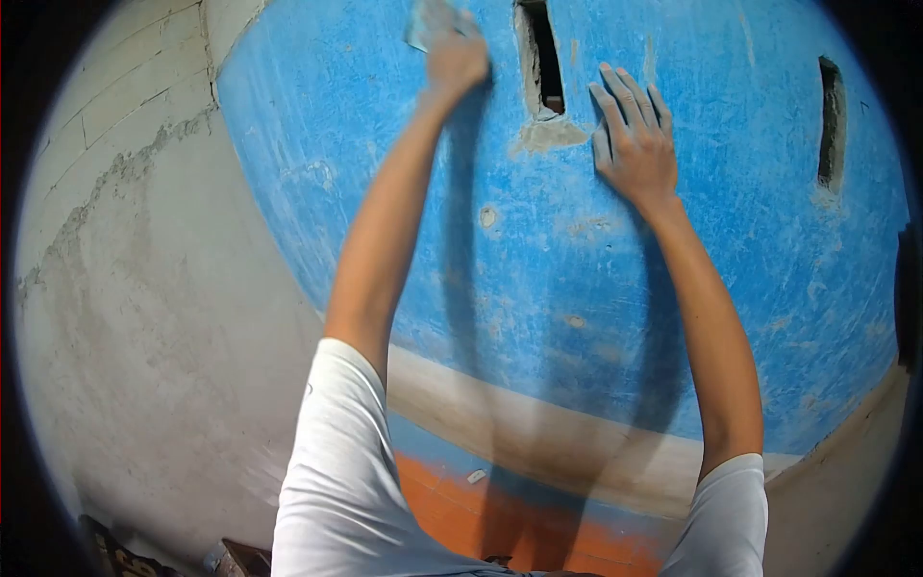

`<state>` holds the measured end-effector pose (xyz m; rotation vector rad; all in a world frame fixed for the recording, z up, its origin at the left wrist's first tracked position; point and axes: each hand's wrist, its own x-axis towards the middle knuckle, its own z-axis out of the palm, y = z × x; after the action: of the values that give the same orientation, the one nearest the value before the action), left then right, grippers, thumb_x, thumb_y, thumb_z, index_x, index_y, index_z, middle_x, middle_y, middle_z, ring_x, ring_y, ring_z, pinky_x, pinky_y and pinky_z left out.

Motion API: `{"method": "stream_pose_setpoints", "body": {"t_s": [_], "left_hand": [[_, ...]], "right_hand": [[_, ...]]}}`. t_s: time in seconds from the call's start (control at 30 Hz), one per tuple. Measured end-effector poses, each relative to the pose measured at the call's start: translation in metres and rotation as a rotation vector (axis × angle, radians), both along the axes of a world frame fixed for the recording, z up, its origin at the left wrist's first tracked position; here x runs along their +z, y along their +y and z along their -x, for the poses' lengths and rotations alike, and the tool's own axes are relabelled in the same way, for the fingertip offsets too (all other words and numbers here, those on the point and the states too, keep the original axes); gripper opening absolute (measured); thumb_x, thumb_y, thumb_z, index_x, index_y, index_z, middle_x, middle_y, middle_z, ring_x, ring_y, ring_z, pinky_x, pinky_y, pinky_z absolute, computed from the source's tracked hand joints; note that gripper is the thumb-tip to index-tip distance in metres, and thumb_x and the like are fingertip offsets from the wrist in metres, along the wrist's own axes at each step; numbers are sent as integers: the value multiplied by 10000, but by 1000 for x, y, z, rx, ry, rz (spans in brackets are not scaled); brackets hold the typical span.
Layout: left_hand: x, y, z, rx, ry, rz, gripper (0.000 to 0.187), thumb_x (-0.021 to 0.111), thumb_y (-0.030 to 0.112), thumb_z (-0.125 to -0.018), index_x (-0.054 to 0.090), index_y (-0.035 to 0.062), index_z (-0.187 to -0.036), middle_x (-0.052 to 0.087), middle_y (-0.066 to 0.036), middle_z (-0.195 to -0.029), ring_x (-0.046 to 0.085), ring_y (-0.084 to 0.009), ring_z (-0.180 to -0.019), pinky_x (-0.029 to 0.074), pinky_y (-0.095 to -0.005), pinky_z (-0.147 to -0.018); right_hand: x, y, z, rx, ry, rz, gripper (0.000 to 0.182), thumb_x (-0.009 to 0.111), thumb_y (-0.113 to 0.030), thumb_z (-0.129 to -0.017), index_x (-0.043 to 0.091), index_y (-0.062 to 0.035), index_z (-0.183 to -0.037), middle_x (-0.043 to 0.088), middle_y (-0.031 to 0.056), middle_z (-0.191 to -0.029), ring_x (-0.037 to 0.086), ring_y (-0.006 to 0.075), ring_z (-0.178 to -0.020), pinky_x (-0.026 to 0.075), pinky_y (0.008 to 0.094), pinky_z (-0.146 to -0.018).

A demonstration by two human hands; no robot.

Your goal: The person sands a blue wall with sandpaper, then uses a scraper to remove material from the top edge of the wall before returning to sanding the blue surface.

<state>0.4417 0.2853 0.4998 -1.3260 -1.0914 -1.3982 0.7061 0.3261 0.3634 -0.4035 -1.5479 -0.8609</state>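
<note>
My left hand (456,56) is raised high against the blue wall (577,288), blurred by motion. Its fingers are closed on a flat, pale grey-green piece of what looks like sandpaper (417,27), pressed to the wall; most of the piece is hidden by the hand. To the right, my right hand (636,135) lies flat on the wall with fingers spread and holds nothing. Grey dust coats its fingers. Between the two hands, nearer the right one, is a narrow upright slot (550,62) in the wall, with a rough grey patch (553,135) beneath it.
Another narrow slot (830,125) opens in the wall farther right. Bare grey plaster (183,308) covers the left side. Below the blue paint runs a beige ledge (538,447), then an orange floor (447,510) with a small pale scrap (476,476). Dark objects (125,553) stand at bottom left.
</note>
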Motion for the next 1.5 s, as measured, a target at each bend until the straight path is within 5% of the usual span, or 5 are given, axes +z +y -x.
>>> {"method": "stream_pose_setpoints", "body": {"t_s": [0.77,0.9,1.07,1.3,1.5], "left_hand": [[52,47,29,256,-130,-178,678,285,392,-1120,274,-90,-1596,207,-282,-1696,138,-396,-1597,75,-462,-1308],[-51,4,-35,-52,-17,-2,704,296,455,-1115,285,-48,-1608,177,-244,-1717,166,-442,-1583,98,-498,-1301],[73,-16,29,65,-201,410,707,274,437,-1121,204,-53,-1626,128,-261,-1721,142,-437,-1588,74,-530,-1297],[-20,-5,-15,-33,4,109,708,250,422,-1129,127,-47,-1645,67,-273,-1725,45,-428,-1604,41,-548,-1296],[67,3,36,186,-145,266,690,243,404,-1132,165,-64,-1633,75,-254,-1730,64,-412,-1605,33,-537,-1299]], "right_hand": [[-1,1,-2,43,-20,13,505,725,-224,-864,631,-159,-1356,523,19,-1555,445,198,-1463,310,476,-1258],[-1,-1,-1,50,-23,11,500,738,-231,-856,640,-156,-1341,526,23,-1552,450,201,-1460,313,477,-1255],[-1,-1,-4,69,-24,11,475,739,-233,-860,652,-143,-1318,540,38,-1539,462,210,-1452,317,487,-1248],[1,-2,-4,126,-7,4,381,667,-208,-913,678,-128,-1285,567,55,-1515,484,222,-1441,324,493,-1239],[2,-2,-5,129,-14,-5,362,669,-249,-918,689,-118,-1256,575,58,-1501,490,219,-1430,331,497,-1234]]}}
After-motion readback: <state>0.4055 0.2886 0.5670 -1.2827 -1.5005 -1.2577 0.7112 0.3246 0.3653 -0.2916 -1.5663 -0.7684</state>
